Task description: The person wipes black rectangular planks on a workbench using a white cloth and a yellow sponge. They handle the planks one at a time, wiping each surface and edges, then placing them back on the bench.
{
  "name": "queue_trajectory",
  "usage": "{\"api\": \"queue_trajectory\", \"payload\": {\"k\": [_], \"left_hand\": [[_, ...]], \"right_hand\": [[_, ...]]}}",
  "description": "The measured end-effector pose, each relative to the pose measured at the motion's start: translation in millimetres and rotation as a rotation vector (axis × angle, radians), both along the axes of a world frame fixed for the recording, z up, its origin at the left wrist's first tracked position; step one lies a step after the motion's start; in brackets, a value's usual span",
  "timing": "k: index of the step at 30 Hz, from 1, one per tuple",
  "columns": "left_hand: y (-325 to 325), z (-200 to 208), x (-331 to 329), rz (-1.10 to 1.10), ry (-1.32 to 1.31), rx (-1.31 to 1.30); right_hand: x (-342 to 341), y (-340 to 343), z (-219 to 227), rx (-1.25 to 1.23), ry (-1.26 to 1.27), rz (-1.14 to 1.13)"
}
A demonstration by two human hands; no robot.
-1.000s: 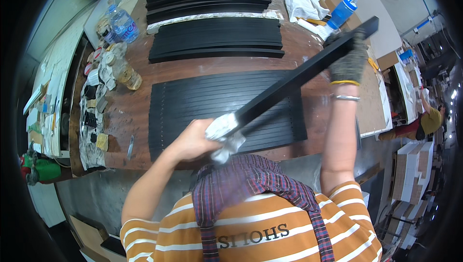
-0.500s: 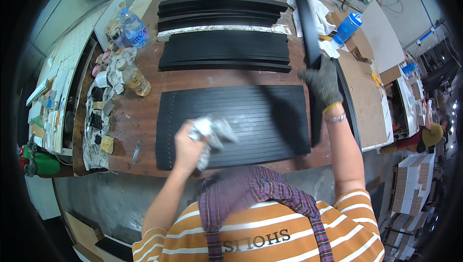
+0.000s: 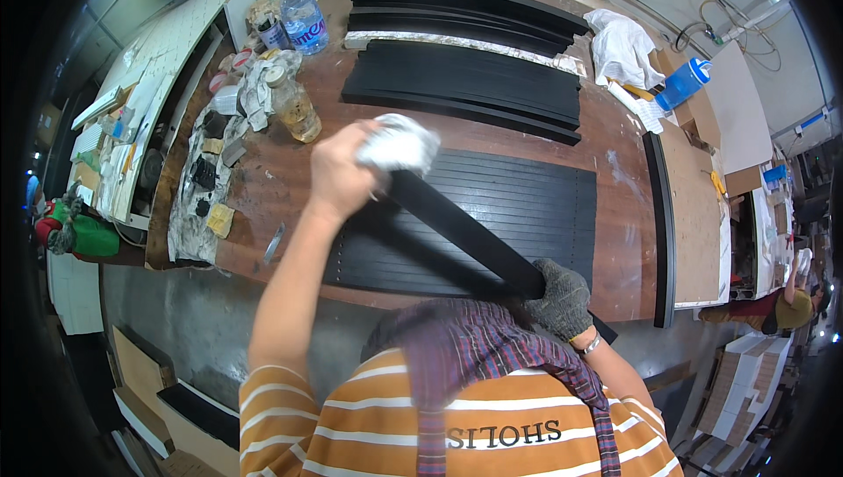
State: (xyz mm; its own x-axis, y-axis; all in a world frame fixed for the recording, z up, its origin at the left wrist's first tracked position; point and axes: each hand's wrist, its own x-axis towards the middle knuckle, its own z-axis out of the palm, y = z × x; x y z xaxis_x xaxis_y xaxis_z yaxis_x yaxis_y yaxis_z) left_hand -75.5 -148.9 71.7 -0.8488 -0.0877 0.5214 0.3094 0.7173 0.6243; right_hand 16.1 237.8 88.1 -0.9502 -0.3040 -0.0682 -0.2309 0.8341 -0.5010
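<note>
A long black strip (image 3: 470,235) is held at a slant above the table, its near end by my body. My right hand (image 3: 562,297), in a dark grey knit glove, is closed round it near that end. A crumpled white rag (image 3: 406,145) is bunched in my bare left hand (image 3: 341,169), over the strip's far end and blurred by motion. Beneath, a row of black slats (image 3: 536,187) lies side by side on the brown table (image 3: 619,205), with small marks along both ends. Farther back are stacks of black strips (image 3: 465,82).
At the left stand a clear water bottle (image 3: 304,22) and a bottle of amber liquid (image 3: 295,110), near a stained cloth with a yellow sponge (image 3: 219,220). A white cloth (image 3: 622,46) and blue bottle (image 3: 683,83) sit far right. Another strip (image 3: 660,231) lies along the right edge.
The strip has swung from nearly upright at the right to slanting across the slats. My right hand came down toward my body; my left hand with the rag rose to the strip's far end.
</note>
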Motion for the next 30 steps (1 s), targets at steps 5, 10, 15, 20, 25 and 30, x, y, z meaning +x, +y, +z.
{"api": "queue_trajectory", "payload": {"k": [5,10,15,20,25,30], "left_hand": [[-39,8,5,0.324,-0.073,0.360],[3,18,44,-0.103,-0.299,0.863],[14,-4,52,-0.103,-0.202,0.542],[-18,-23,36,0.140,-0.059,1.170],[-73,-30,34,0.427,0.074,0.721],[-97,-39,47,0.449,-0.033,0.453]], "right_hand": [[15,12,-9,0.062,0.000,-0.005],[19,11,-14,0.121,-0.018,0.020],[22,5,-15,0.107,-0.094,0.034],[30,7,-19,0.068,-0.139,0.017],[32,13,-24,0.074,-0.179,0.003],[28,13,-23,0.089,-0.166,0.052]]}}
